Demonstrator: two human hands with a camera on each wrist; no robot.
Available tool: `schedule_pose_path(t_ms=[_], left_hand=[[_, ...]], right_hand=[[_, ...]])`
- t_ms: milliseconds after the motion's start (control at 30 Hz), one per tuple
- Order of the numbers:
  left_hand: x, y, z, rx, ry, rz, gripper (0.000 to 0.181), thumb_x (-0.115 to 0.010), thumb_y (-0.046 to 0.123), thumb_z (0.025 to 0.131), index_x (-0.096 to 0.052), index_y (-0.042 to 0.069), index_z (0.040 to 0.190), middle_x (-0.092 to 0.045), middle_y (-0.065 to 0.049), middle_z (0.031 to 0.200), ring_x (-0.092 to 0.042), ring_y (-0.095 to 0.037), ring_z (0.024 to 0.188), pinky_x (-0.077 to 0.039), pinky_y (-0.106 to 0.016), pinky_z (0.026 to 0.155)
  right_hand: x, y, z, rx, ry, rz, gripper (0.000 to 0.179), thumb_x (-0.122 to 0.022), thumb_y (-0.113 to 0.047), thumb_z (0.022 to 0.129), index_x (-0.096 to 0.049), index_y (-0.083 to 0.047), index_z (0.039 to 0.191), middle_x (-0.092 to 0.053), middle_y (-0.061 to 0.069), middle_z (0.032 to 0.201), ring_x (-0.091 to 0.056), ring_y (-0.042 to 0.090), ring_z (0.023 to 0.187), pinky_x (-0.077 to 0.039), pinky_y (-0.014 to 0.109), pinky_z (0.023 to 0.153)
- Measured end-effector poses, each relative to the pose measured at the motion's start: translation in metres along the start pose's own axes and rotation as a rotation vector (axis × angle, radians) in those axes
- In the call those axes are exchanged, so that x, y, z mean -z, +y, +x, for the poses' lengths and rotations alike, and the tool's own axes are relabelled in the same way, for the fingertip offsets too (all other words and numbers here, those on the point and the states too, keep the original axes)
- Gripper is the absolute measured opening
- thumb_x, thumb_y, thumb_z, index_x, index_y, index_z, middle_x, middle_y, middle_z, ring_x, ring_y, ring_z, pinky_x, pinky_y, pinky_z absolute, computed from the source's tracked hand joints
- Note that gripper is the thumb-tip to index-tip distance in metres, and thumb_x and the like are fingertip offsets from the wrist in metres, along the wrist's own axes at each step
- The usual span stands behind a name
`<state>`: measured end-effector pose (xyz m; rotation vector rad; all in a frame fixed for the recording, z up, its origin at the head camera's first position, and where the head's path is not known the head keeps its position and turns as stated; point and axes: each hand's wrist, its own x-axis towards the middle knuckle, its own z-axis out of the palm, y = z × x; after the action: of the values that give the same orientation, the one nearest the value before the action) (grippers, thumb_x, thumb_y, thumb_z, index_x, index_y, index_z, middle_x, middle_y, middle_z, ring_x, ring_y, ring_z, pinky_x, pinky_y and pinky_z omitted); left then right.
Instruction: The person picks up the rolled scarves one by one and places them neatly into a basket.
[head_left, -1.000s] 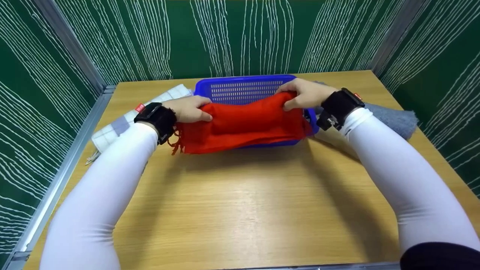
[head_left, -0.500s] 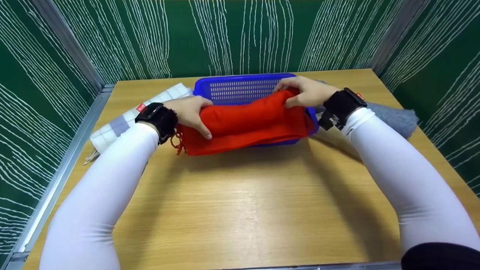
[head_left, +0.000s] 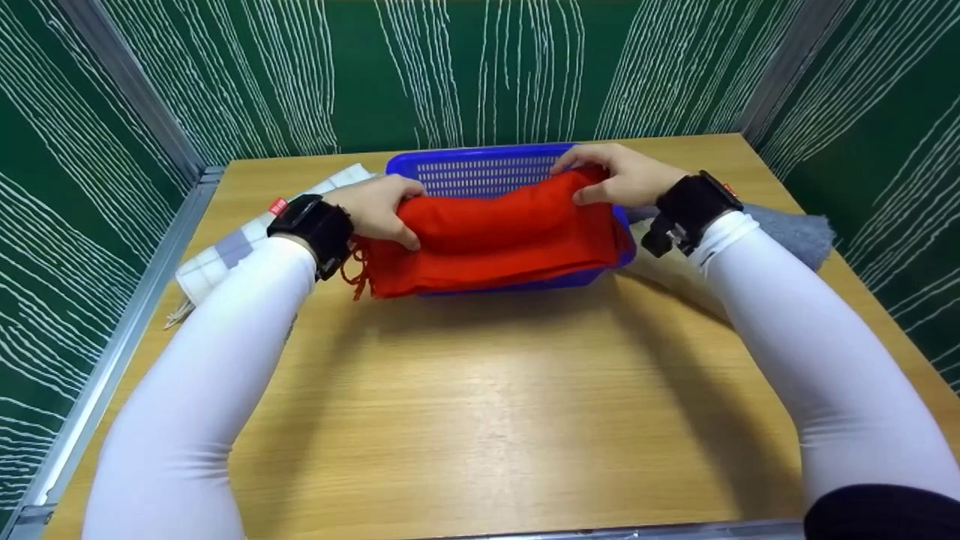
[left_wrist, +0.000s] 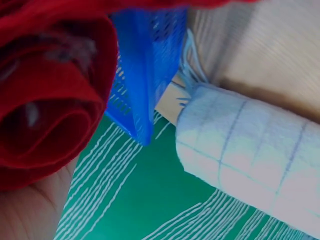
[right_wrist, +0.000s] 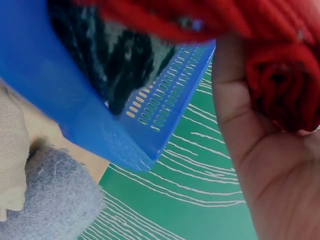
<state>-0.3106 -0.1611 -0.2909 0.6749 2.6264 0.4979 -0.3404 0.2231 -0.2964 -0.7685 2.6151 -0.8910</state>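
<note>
Red cloth (head_left: 495, 236) rolled up and hanging in front of the basket (head_left: 405, 166)

So we've got both hands on the red cloth, and compared with half a second ago the left hand (head_left: 375, 210) looks different: its thumb, then stretched well down the front of the cloth, now sits higher, nearer the top edge. The cloth's lower edge is also a bit higher. The right hand (head_left: 634, 176) grips its end much as before, thumb in front. Both hands are grasping the cloth, and our wrist views show its ends coiled into a roll. From above it covers the near side of the blue basket; we can't tell if the two touch. Inside the basket there's a dark, pale-patched thing (right_wrist: 120, 60).

As for the surface, we're looking at a light wood-grain bench (head_left: 480, 405) with arm shadows across it. A white checked roll (head_left: 217, 262) lies left of the basket, and a beige roll (head_left: 671, 277) and a fuzzy grey roll (head_left: 795, 229) lie to the right, partly behind our right arm. Around it all we have green walls (head_left: 367, 75) streaked with white lines, with grey metal posts (head_left: 135, 82) in the corners.
</note>
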Motion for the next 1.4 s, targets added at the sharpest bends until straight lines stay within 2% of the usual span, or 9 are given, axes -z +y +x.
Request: schedule_pose_path(t_ms=[267, 467, 567, 700, 833, 967, 1100, 1267, 1400], left_hand=[[0.007, 0.005, 0.003, 0.051, -0.002, -0.043, 0.056, -0.077, 0.021, 0.094, -0.06, 0.007, 0.145, -0.054, -0.017, 0.137, -0.054, -0.031, 0.119, -0.047, -0.046, 0.106], [0.012, 0.008, 0.005, 0.072, -0.005, -0.078, 0.048, -0.074, 0.021, 0.096, -0.062, 0.008, 0.141, -0.059, -0.013, 0.126, -0.056, -0.026, 0.112, -0.05, -0.038, 0.097], [0.016, 0.009, 0.004, 0.081, -0.004, -0.085, 0.047, -0.074, 0.022, 0.096, -0.063, 0.01, 0.14, -0.06, -0.011, 0.123, -0.057, -0.025, 0.11, -0.049, -0.036, 0.095], [0.022, 0.011, 0.003, 0.078, 0.0, -0.072, 0.052, -0.074, 0.024, 0.096, -0.061, 0.011, 0.145, -0.056, -0.012, 0.13, -0.055, -0.026, 0.114, -0.048, -0.037, 0.097], [0.027, 0.014, 0.003, 0.048, 0.021, -0.055, 0.05, -0.074, 0.023, 0.096, -0.063, 0.01, 0.143, -0.057, -0.014, 0.128, -0.056, -0.027, 0.112, -0.048, -0.037, 0.095], [0.032, 0.015, 0.002, 0.01, 0.069, -0.041, 0.041, -0.075, 0.021, 0.095, -0.067, 0.009, 0.133, -0.063, -0.013, 0.117, -0.058, -0.025, 0.104, -0.048, -0.035, 0.087], [0.036, 0.015, 0.003, -0.008, 0.093, -0.012, 0.038, -0.075, 0.023, 0.095, -0.068, 0.009, 0.129, -0.062, -0.011, 0.113, -0.058, -0.025, 0.101, -0.047, -0.035, 0.084], [0.04, 0.017, 0.007, -0.012, 0.107, 0.032, 0.042, -0.075, 0.024, 0.095, -0.067, 0.01, 0.133, -0.063, -0.011, 0.115, -0.058, -0.025, 0.102, -0.046, -0.035, 0.086], [0.043, 0.019, 0.009, -0.023, 0.147, 0.049, 0.039, -0.075, 0.023, 0.095, -0.068, 0.01, 0.132, -0.065, -0.012, 0.114, -0.059, -0.026, 0.1, -0.046, -0.036, 0.085]], right_hand=[[0.001, 0.002, -0.001, -0.046, 0.01, 0.007, 0.05, -0.073, -0.011, 0.099, -0.065, -0.013, 0.148, -0.058, 0.013, 0.152, -0.053, 0.024, 0.126, -0.044, 0.037, 0.105], [0.002, 0.0, -0.003, -0.026, -0.008, -0.022, 0.065, -0.089, -0.017, 0.09, -0.064, -0.012, 0.15, -0.06, 0.013, 0.15, -0.056, 0.024, 0.125, -0.046, 0.021, 0.096], [0.002, 0.0, -0.003, -0.016, -0.017, -0.035, 0.072, -0.092, -0.015, 0.086, -0.062, -0.01, 0.151, -0.06, 0.015, 0.148, -0.056, 0.027, 0.129, -0.045, 0.021, 0.099], [0.004, -0.002, -0.003, -0.035, -0.003, -0.042, 0.069, -0.09, -0.012, 0.088, -0.062, -0.01, 0.151, -0.062, 0.016, 0.146, -0.058, 0.028, 0.128, -0.046, 0.023, 0.099], [0.009, -0.006, -0.005, -0.039, 0.046, -0.079, 0.06, -0.087, -0.013, 0.092, -0.065, -0.012, 0.148, -0.067, 0.016, 0.139, -0.062, 0.025, 0.119, -0.049, 0.02, 0.091], [0.015, -0.009, -0.006, 0.003, 0.106, -0.12, 0.054, -0.085, -0.013, 0.093, -0.068, -0.011, 0.145, -0.07, 0.018, 0.131, -0.063, 0.023, 0.11, -0.05, 0.015, 0.083], [0.018, -0.011, -0.007, 0.026, 0.146, -0.13, 0.052, -0.084, -0.012, 0.093, -0.07, -0.01, 0.143, -0.071, 0.018, 0.128, -0.062, 0.019, 0.104, -0.051, 0.013, 0.079], [0.021, -0.012, -0.006, 0.039, 0.191, -0.138, 0.049, -0.084, -0.011, 0.093, -0.072, -0.01, 0.141, -0.072, 0.018, 0.126, -0.06, 0.018, 0.102, -0.05, 0.015, 0.078], [0.024, -0.014, -0.005, 0.039, 0.224, -0.148, 0.05, -0.083, -0.011, 0.093, -0.071, -0.01, 0.142, -0.071, 0.018, 0.13, -0.06, 0.02, 0.105, -0.049, 0.016, 0.08]])
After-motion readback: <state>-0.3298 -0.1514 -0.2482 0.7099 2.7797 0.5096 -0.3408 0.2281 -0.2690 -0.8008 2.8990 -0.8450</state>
